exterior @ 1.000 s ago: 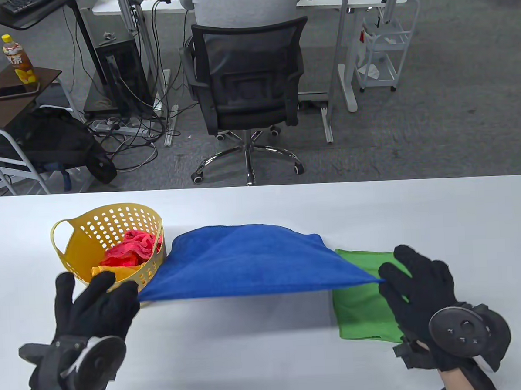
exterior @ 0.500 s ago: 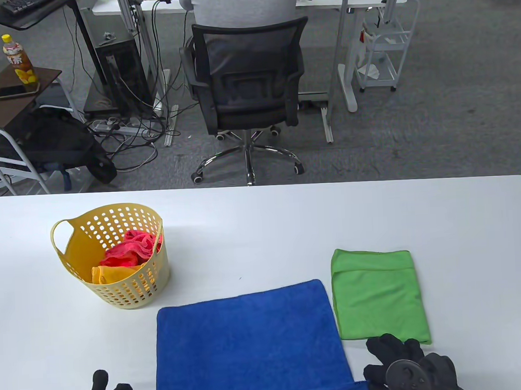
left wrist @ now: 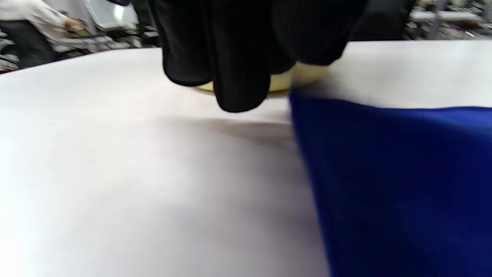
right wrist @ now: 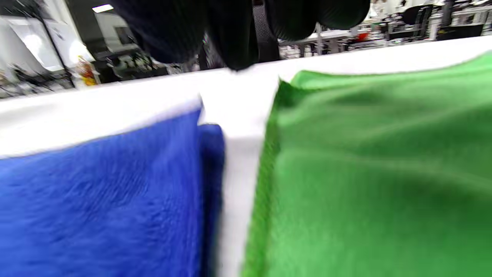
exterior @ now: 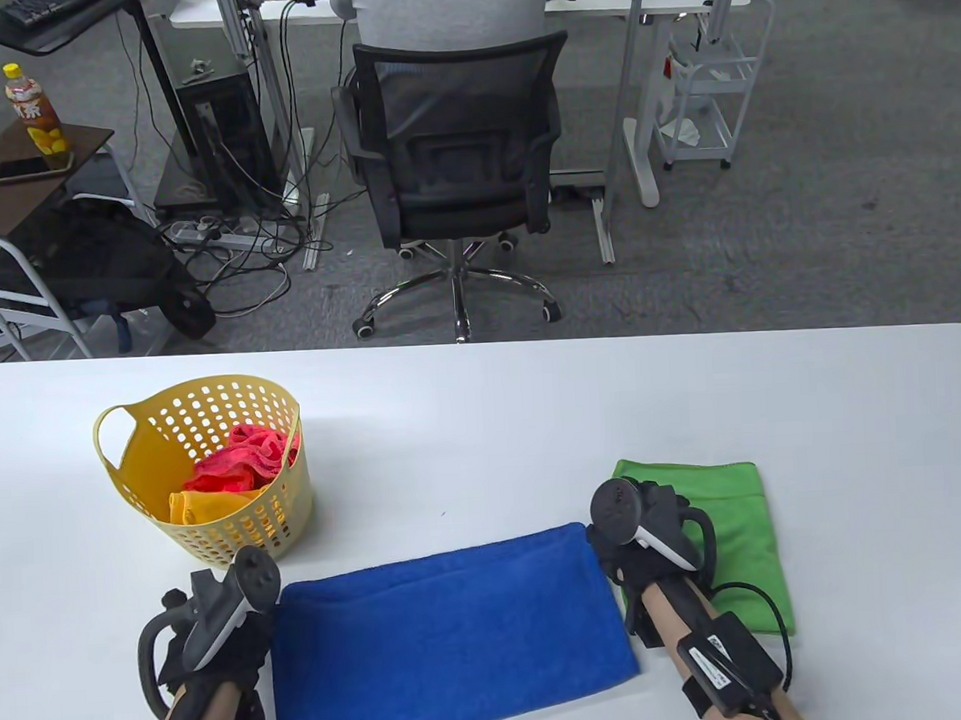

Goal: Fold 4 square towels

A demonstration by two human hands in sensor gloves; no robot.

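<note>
A blue towel (exterior: 447, 643) lies folded in half near the table's front edge. My left hand (exterior: 249, 629) is at its far left corner and my right hand (exterior: 620, 558) at its far right corner. In the left wrist view the fingers (left wrist: 238, 57) hang just above the blue towel (left wrist: 403, 184), with a gap between them. The right wrist view shows the fingers (right wrist: 238, 34) above the two stacked layers of blue towel (right wrist: 100, 200), not holding them. A folded green towel (exterior: 731, 540) lies to the right, under my right forearm.
A yellow perforated basket (exterior: 240, 533) stands at the left, holding a red towel (exterior: 240, 461) and an orange one (exterior: 194, 508). Beyond the table's far edge, a person sits in a black office chair (exterior: 454, 160). The white table (exterior: 531, 406) stretches behind the towels.
The blue towel was held up stretched, then laid flat at the front edge. Both hands have now carried its near edge over to the far edge, folding it in half.
</note>
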